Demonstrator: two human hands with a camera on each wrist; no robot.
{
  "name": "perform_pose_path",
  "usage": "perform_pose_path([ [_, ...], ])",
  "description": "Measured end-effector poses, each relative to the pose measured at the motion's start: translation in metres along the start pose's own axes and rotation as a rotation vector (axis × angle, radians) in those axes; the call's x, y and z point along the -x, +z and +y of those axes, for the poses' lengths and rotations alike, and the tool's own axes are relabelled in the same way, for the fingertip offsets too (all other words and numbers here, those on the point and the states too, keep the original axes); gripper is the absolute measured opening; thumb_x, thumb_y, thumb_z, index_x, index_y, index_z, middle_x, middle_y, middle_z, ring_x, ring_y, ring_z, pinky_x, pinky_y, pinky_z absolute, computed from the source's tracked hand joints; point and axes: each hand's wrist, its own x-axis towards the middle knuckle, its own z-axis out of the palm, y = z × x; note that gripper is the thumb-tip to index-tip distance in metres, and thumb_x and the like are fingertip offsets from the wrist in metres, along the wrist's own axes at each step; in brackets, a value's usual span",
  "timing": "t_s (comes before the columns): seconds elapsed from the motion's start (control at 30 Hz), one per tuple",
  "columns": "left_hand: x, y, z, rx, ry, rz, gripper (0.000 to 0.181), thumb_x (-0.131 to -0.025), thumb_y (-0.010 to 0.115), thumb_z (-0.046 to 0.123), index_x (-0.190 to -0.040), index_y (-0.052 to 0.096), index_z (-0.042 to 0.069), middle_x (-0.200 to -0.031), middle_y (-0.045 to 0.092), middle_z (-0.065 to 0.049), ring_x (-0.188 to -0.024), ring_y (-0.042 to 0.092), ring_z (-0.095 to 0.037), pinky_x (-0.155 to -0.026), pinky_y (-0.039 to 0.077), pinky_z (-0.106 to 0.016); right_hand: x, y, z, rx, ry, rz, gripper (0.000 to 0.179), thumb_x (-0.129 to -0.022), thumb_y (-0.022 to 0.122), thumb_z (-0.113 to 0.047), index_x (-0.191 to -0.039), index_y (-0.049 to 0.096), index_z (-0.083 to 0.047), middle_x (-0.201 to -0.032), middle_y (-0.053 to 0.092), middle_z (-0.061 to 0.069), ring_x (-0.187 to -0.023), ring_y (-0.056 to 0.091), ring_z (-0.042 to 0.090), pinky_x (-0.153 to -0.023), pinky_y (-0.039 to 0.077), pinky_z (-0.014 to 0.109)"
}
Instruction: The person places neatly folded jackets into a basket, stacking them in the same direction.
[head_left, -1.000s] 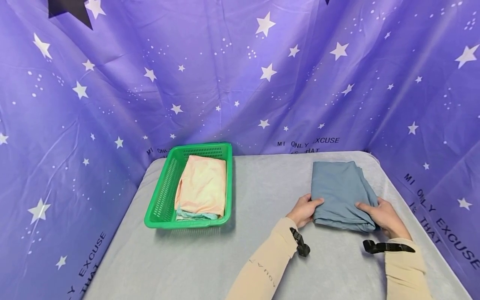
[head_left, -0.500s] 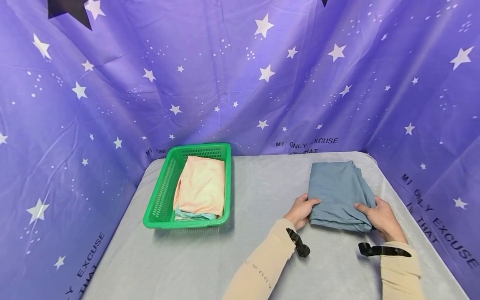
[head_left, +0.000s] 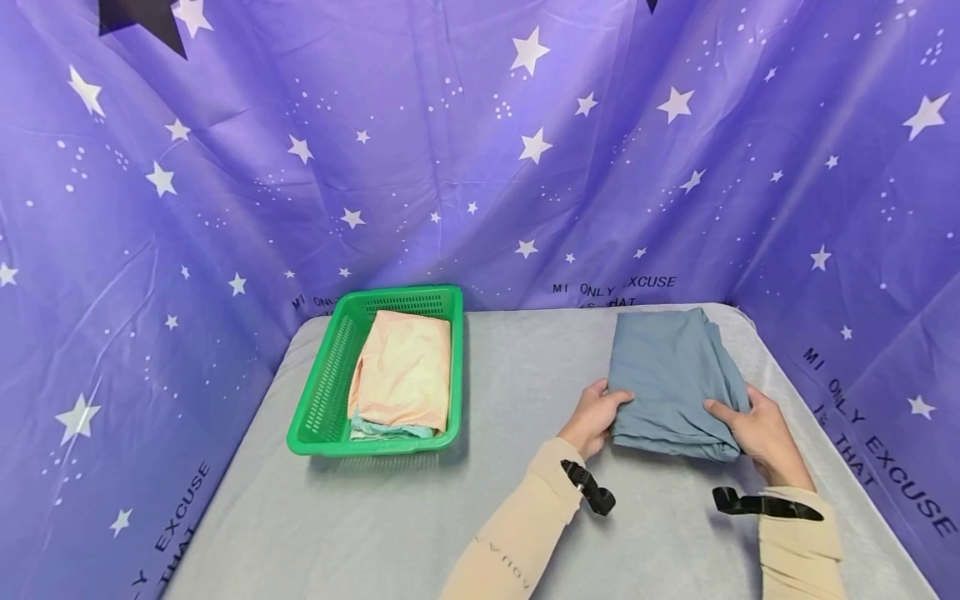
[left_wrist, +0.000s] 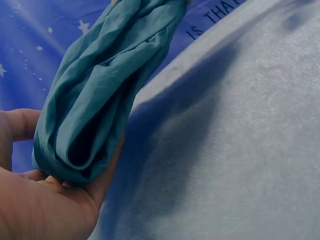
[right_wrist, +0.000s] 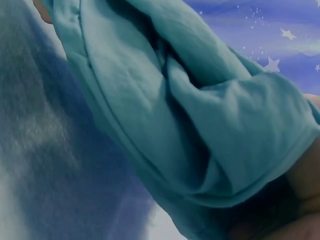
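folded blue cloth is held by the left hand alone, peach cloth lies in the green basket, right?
Not alone: the head view shows the right hand gripping the folded blue cloth with the left hand. The rest is right.

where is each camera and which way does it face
Head: on the head, facing forward and down at green basket and folded blue-grey cloth; left hand, right hand, sleeves show.
Left wrist: worn there, facing the cloth's folded edge; left hand shows.
Right wrist: worn there, facing the cloth's folds; right hand partly shows.
Both wrist views share cloth and starry curtain.
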Motion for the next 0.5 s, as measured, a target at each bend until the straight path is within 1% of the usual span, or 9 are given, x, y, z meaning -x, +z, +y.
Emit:
perform_pose_path([
  [0.07, 0.002, -0.002, 0.003, -0.006, 0.007, 0.009, 0.038, -0.094, 0.071, 0.017, -0.131, 0.066, 0.021, -0.117, 0.069, -0.001, -0.102, 0.068, -0.021, -0.093, 0.057, -0.047, 0.001, 0.002, -0.004, -0.01, -0.011, 0.005, 0.072, -0.102, 0.062, -0.037, -0.154, 0.037, 0.006, -0.147, 0.049, 0.031, -0.099, 0.043, -0.01, -0.079, 0.04, 0.012],
  [0.2, 0.006, -0.008, 0.009, 0.0, 0.02, 0.018, 0.037, -0.093, 0.071, 0.017, -0.13, 0.066, 0.019, -0.115, 0.07, -0.001, -0.1, 0.067, -0.02, -0.09, 0.057, -0.043, 0.001, 0.006, -0.01, -0.038, -0.046, 0.02, 0.068, -0.101, 0.064, -0.033, -0.15, 0.042, 0.007, -0.141, 0.053, 0.028, -0.094, 0.044, -0.016, -0.077, 0.041, 0.008],
  [0.37, 0.011, -0.016, 0.016, 0.003, 0.046, 0.013, 0.032, -0.093, 0.07, 0.016, -0.125, 0.068, 0.018, -0.11, 0.07, -0.002, -0.093, 0.066, -0.018, -0.084, 0.056, -0.037, 0.002, 0.012, -0.019, -0.067, -0.074, 0.019, 0.066, -0.101, 0.065, -0.031, -0.15, 0.042, 0.007, -0.139, 0.053, 0.025, -0.094, 0.044, -0.017, -0.077, 0.041, 0.005],
  [0.5, 0.015, -0.024, 0.022, -0.001, 0.056, 0.01, 0.03, -0.093, 0.069, 0.016, -0.124, 0.068, 0.016, -0.106, 0.071, -0.002, -0.089, 0.066, -0.017, -0.08, 0.057, -0.035, 0.002, 0.017, -0.026, -0.079, -0.076, 0.014, 0.065, -0.101, 0.066, -0.032, -0.15, 0.043, 0.005, -0.132, 0.059, 0.015, -0.094, 0.046, -0.016, -0.077, 0.042, 0.007],
])
